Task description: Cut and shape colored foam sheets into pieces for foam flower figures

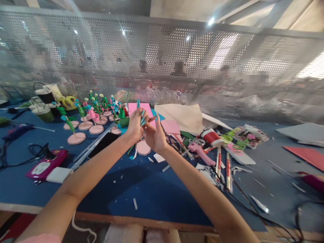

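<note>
Both my hands are raised together above the blue table. My left hand is closed in a pinch around something small and thin that I cannot make out, one finger pointing up. My right hand presses against it, fingers curled toward the same spot. Turquoise nails show on both. Just below the hands lies a pink paper disc, and behind them a pink paper sheet.
Several paper flowers on pink discs stand at the back left. A pink glue gun with cable, a red tape roll, green scissors, cups, a dark phone and paper scraps lie around. Perforated screen behind.
</note>
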The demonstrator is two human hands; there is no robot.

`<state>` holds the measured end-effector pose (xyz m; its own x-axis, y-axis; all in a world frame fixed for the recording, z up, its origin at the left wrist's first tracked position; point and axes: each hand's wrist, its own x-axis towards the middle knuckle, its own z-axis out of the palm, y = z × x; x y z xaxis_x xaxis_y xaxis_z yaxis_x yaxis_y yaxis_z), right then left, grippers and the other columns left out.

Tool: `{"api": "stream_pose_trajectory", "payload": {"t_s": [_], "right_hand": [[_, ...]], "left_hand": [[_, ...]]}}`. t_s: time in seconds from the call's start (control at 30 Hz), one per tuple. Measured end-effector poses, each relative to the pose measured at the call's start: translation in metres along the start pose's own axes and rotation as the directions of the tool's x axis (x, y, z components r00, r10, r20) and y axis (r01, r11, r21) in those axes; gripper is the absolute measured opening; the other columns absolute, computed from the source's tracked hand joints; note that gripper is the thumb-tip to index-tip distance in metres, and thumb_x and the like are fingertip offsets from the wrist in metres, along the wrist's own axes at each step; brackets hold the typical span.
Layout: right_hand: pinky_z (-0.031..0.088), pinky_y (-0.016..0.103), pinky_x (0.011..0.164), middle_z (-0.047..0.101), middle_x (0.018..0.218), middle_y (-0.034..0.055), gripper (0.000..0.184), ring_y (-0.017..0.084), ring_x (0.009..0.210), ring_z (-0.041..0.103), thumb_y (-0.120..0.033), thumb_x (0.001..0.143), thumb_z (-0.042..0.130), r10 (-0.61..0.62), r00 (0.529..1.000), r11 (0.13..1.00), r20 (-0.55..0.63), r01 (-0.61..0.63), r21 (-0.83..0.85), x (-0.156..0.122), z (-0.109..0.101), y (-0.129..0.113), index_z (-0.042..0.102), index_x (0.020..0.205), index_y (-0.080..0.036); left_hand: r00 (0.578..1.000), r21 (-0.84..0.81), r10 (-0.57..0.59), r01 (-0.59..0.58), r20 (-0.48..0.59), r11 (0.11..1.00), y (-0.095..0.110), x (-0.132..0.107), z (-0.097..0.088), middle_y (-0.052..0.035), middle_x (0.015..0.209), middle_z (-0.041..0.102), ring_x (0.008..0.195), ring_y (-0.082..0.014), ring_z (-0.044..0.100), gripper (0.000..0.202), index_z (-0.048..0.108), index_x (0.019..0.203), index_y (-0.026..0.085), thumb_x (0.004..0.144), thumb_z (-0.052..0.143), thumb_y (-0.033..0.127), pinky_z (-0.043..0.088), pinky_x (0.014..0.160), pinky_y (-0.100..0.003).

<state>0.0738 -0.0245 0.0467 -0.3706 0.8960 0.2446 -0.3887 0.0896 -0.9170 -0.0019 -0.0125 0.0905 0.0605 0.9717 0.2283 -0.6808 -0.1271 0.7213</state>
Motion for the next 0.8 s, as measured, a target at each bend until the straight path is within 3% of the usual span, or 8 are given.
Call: {"api": "stream_pose_trajectory", "payload": {"t_s": [0.17,0.3,0.47,0.57,0.67,0.8], "right_hand": [[0.044,0.038,0.092,0.066,0.103,0.0038,0.051,0.023,0.112,0.052,-0.065,0.074,0.036,0.11,0.992,0.962,0.056,-0.12,0.246,-0.005,0.003,-0.002,0.062,0.091,-0.025],[0.046,0.038,0.089,0.067,0.1,0.0021,0.039,0.022,0.109,0.054,-0.057,0.074,0.04,0.143,0.987,0.932,0.068,-0.157,0.327,-0.006,0.002,-0.002,0.059,0.087,-0.026],[0.044,0.036,0.092,0.066,0.102,0.0003,0.028,0.02,0.112,0.052,-0.046,0.073,0.045,0.042,0.999,0.98,-0.03,-0.035,0.196,0.001,-0.002,0.006,0.061,0.085,-0.026],[0.038,0.034,0.098,0.067,0.1,-0.0009,0.022,0.018,0.114,0.05,-0.039,0.071,0.048,-0.044,0.995,0.993,-0.091,0.053,0.102,0.006,-0.006,0.017,0.063,0.08,-0.027],[0.034,0.035,0.102,0.067,0.1,-0.0001,0.027,0.019,0.117,0.047,-0.044,0.069,0.049,-0.059,0.995,0.998,-0.077,0.058,-0.009,0.008,-0.013,0.03,0.065,0.082,-0.026],[0.028,0.038,0.106,0.061,0.112,0.0012,0.042,0.02,0.123,0.04,-0.055,0.068,0.051,-0.103,0.995,0.983,0.004,0.102,-0.152,0.007,-0.026,0.044,0.065,0.094,-0.026]], "left_hand": [[0.999,0.027,0.054,-0.054,0.004,0.998,-0.003,-0.003,0.0,0.0086,0.045,0.03,0.041,-0.005,0.029,0.04,0.036,0.053,0.018,0.084,0.053,0.037,0.046,0.058,-0.022],[0.997,0.079,0.072,-0.072,-0.005,0.994,-0.007,-0.001,-0.001,0.0079,0.046,0.032,0.041,-0.0052,0.031,0.039,0.037,0.053,0.018,0.082,0.056,0.038,0.043,0.055,-0.021],[0.999,-0.004,-0.031,0.031,0.01,0.999,-0.002,0.004,-0.003,0.0078,0.044,0.03,0.038,-0.0052,0.028,0.03,0.046,0.059,0.018,0.086,0.052,0.029,0.035,0.047,-0.02],[0.993,-0.023,-0.11,0.111,0.048,0.994,0.0,0.004,-0.003,0.0082,0.04,0.024,0.034,-0.004,0.019,0.038,0.043,0.054,0.017,0.088,0.048,0.034,0.024,0.039,-0.019],[0.991,0.007,-0.122,0.122,0.06,0.993,-0.003,0.003,-0.006,0.0079,0.038,0.022,0.033,-0.0035,0.017,0.049,0.033,0.049,0.017,0.087,0.045,0.047,0.019,0.036,-0.019],[0.996,0.05,-0.093,0.093,-0.003,0.994,-0.009,0.002,-0.009,0.0075,0.035,0.02,0.031,-0.0043,0.015,0.056,0.026,0.046,0.018,0.085,0.04,0.055,0.018,0.035,-0.022]]}}
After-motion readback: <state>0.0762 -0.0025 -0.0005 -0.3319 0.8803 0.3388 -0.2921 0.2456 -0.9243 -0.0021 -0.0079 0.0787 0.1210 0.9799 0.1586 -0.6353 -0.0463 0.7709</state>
